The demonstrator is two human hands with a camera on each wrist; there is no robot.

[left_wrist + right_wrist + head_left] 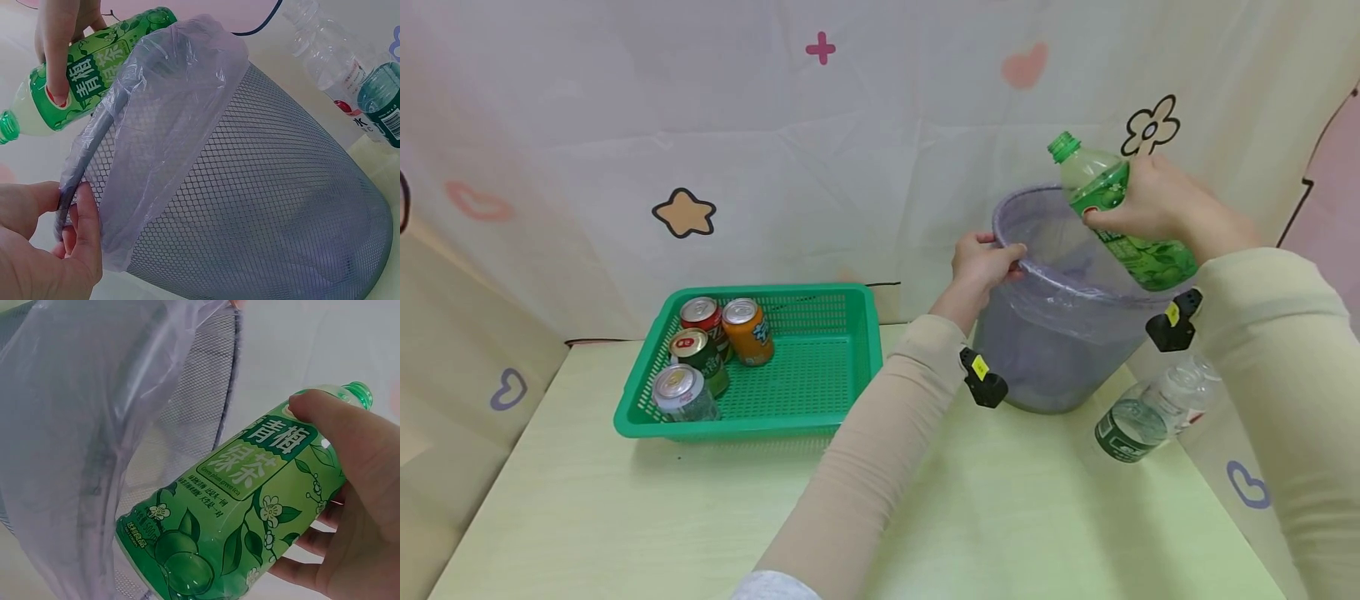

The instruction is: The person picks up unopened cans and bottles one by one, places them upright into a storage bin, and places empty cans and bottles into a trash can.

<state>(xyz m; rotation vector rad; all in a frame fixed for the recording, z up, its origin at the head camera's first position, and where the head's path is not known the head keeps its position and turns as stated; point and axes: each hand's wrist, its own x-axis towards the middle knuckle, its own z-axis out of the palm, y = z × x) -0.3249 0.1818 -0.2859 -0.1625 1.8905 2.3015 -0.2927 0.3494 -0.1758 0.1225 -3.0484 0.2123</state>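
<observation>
My right hand (1157,196) grips a green plum green tea bottle (231,494) round its upper half. The bottle lies tilted over the mouth of a mesh trash bin (1037,350), its green cap end up to the left and its base low to the right. A thin purple plastic bag (169,119) lines the bin and folds over the rim. With thumb and fingers, my left hand (985,265) pinches the bin's left rim, bag included. The bin leans a little on the table in the head view.
A green plastic basket (790,429) on the left holds several drink cans (747,332). Clear plastic bottles (1138,421) stand right of the bin, near the table's right side. A patterned cloth (775,167) hangs behind the table (700,517).
</observation>
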